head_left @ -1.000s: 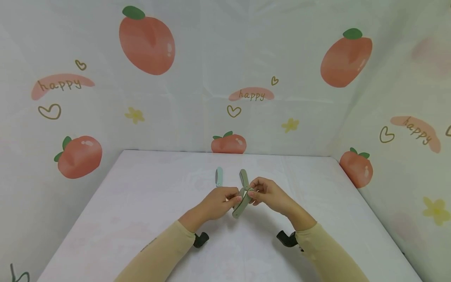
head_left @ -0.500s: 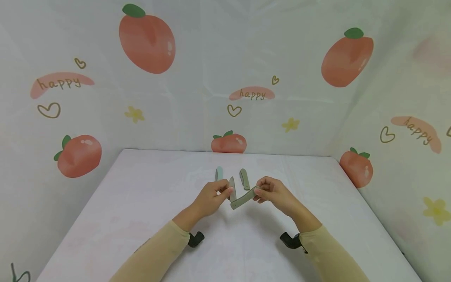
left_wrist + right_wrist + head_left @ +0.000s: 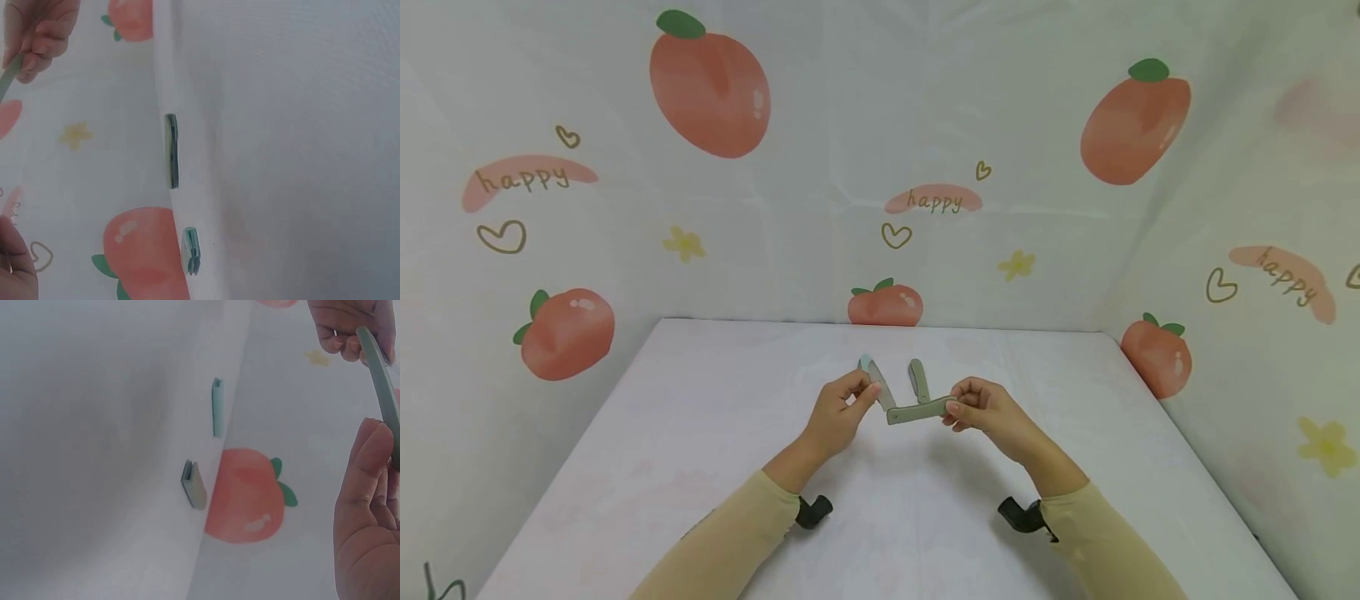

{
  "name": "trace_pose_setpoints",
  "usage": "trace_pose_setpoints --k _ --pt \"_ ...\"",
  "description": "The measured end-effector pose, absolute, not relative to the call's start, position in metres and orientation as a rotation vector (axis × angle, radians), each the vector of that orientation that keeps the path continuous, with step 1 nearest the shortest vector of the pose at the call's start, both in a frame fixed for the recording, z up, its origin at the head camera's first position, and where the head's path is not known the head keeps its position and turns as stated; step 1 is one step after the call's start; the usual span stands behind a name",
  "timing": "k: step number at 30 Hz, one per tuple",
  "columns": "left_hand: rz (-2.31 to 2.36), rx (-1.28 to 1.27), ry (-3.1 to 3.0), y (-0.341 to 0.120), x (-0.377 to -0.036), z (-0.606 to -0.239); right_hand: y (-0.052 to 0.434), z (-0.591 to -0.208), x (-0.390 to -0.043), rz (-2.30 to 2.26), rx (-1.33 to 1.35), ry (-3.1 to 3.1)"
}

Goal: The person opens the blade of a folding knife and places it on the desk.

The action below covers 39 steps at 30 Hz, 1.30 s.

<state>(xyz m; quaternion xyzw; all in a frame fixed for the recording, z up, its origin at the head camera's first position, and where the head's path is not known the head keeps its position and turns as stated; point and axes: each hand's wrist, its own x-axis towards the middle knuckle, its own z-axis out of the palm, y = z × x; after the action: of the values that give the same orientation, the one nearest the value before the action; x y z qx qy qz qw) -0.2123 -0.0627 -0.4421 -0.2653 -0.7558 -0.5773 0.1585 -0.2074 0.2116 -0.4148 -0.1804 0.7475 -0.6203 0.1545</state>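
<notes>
While both hands are hovering above the white table [image 3: 700, 433], a person is holding a half-open olive folding knife [image 3: 917, 410].
The left hand [image 3: 835, 412] is pinching its blade [image 3: 880, 390]; the right hand [image 3: 988, 408] is gripping the handle. Two folded knives, light-blue [image 3: 865, 364] and olive [image 3: 918, 379], are lying just behind.

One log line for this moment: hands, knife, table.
left hand: pinches blade | right hand: grips handle | folding knife: partly open, held above table | two folded knives: lying behind
</notes>
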Motion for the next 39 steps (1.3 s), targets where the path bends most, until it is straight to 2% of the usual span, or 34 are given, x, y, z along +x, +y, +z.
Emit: trace_pose_setpoints --k 23,34,39 --pt "-1.667 -0.731 -2.442 -0.074 -0.216 -0.431 0.209 -0.413 -0.215 -1.648 -0.505 2.216" --pt "-1.67 -0.827 -2.498 -0.082 -0.222 -0.427 0.208 -0.409 -0.218 -1.597 -0.522 2.232" --pt "-1.727 -0.771 -2.471 -0.081 -0.223 -0.426 0.207 -0.41 -0.218 -1.66 -0.522 2.239"
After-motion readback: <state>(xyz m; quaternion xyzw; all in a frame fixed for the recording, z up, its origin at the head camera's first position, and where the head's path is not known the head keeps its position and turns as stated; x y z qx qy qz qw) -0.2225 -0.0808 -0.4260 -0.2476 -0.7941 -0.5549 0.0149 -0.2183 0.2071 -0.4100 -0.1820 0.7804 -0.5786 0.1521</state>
